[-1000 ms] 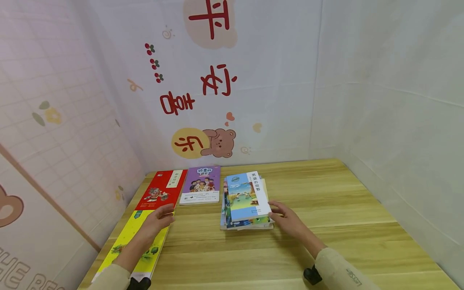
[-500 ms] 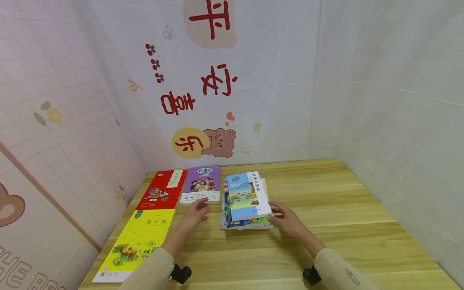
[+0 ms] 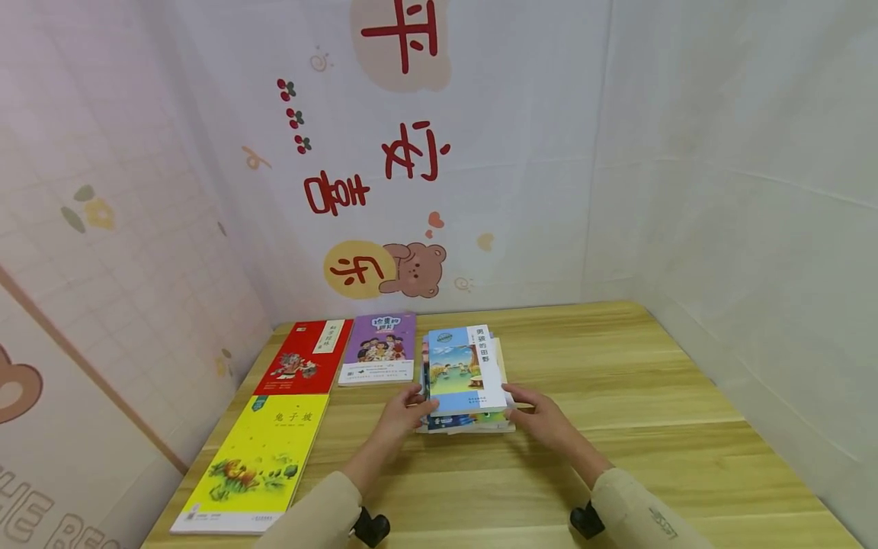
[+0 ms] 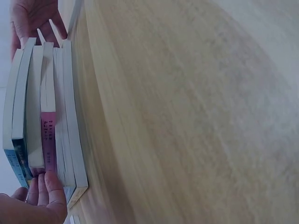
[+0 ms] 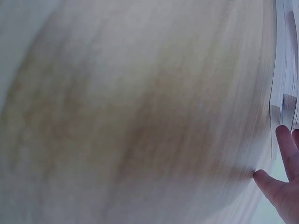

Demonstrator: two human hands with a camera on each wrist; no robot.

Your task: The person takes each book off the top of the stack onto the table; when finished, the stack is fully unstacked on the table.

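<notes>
A stack of several books [image 3: 473,421] lies flat on the wooden table. On top is a book with a blue and white cover [image 3: 456,374] showing a pond scene. My left hand [image 3: 400,419] is at the stack's left side, thumb by the top book's near corner; in the left wrist view, its fingertips touch the book edges [image 4: 48,135]. At the right side, my right hand [image 3: 545,421] has its fingers by the near right corner. Spread, fairly straight fingers of that hand [image 5: 287,186] appear beside the pages in the right wrist view.
A purple book [image 3: 379,343] lies left of the stack. Further left are a red book [image 3: 302,362] and, nearer me, a yellow book [image 3: 254,457]. Printed cloth walls [image 3: 521,191] enclose the table [image 3: 617,457] at the back and sides.
My left hand has moved right, from over the yellow book to the stack's left side, uncovering that book. My right hand has stayed almost still at the stack's right corner.
</notes>
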